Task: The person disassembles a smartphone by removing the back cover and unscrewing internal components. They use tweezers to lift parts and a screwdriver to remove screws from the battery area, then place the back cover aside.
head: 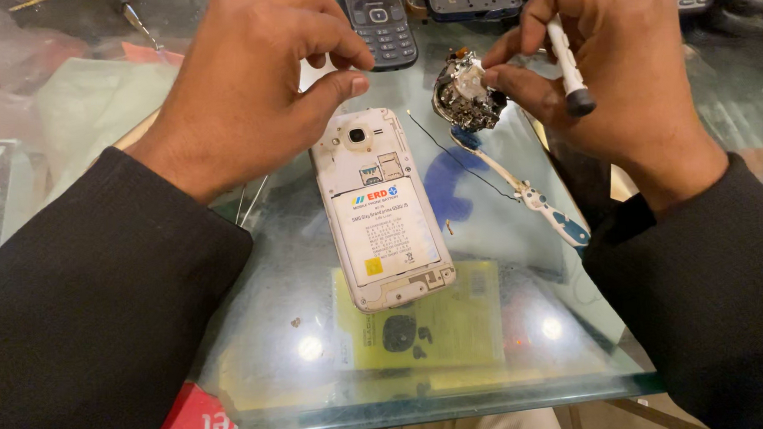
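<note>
opened phone on the glass, small part held above it

a white phone (383, 213) with its back cover removed lies face down near the middle of the glass table (527, 337), its camera end pointing away from the person. a white battery with a printed label fills the lower part of the open back; above it a round camera lens and metal card slots are exposed. the frame looks scuffed and a little yellowed.

the left hand (253, 82) hovers just above the phone's top end, thumb and forefinger pinched together; whether anything tiny is held between them cannot be told. the right hand (618, 80) is closed around a white screwdriver (567, 57) with a dark end, tucked between the fingers, while its fingertips grip a pale scrap on a small magnetic clump of screws (467, 97).

the step in hand appears to be picking a small screw or piece from the clump. it is best done with a light pinch, kept low over the glass so nothing dropped can bounce away, and with the driver tip kept off the battery.

just beside the phone lies a blue-and-white tool (537, 202). a yellow card (457, 324) shows beneath the glass. dark keypad phones (380, 19) are lined along the far edge.
</note>
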Demonstrator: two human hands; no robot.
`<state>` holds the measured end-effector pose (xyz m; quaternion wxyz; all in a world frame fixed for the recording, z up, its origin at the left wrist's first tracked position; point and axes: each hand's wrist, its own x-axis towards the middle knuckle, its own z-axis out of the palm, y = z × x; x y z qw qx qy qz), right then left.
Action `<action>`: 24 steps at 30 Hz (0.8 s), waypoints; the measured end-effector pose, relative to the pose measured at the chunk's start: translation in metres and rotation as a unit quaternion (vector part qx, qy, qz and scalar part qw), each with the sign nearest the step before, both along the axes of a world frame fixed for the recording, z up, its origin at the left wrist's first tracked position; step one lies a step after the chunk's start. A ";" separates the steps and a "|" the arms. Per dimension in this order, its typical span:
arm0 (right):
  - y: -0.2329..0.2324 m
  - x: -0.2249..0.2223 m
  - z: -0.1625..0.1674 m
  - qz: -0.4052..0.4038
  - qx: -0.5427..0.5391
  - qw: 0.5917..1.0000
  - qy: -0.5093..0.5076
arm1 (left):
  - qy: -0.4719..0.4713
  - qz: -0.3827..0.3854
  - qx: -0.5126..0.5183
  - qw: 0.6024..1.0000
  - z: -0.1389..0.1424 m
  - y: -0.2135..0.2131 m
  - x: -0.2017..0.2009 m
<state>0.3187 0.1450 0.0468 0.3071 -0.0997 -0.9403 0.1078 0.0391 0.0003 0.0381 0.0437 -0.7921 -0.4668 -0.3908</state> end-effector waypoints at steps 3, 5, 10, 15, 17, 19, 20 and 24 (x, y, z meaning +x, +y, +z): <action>-0.002 -0.001 0.002 0.009 0.008 1.000 -0.001 | 0.010 0.003 0.002 1.000 0.001 0.000 0.000; -0.001 0.000 0.002 0.017 -0.003 1.000 0.009 | 0.007 0.004 -0.001 1.000 0.001 0.000 0.000; 0.005 0.003 0.002 0.016 -0.125 0.989 0.082 | -0.006 0.006 -0.021 1.000 0.001 0.000 -0.002; -0.004 0.008 0.008 -0.049 -0.143 0.983 0.104 | 0.033 -0.018 -0.100 0.994 0.004 -0.002 -0.003; -0.012 0.009 0.012 -0.051 -0.146 0.984 0.088 | 0.055 -0.049 -0.126 0.989 0.003 -0.004 0.001; -0.020 0.008 0.015 0.009 -0.177 0.981 0.078 | 0.085 -0.095 -0.121 0.984 0.001 -0.006 0.005; -0.025 0.007 0.016 0.030 -0.203 0.976 0.071 | 0.086 -0.085 -0.147 0.982 0.001 -0.006 0.006; -0.043 0.000 0.021 0.026 -0.320 0.947 -0.009 | 0.092 -0.059 -0.210 0.972 0.003 -0.003 0.006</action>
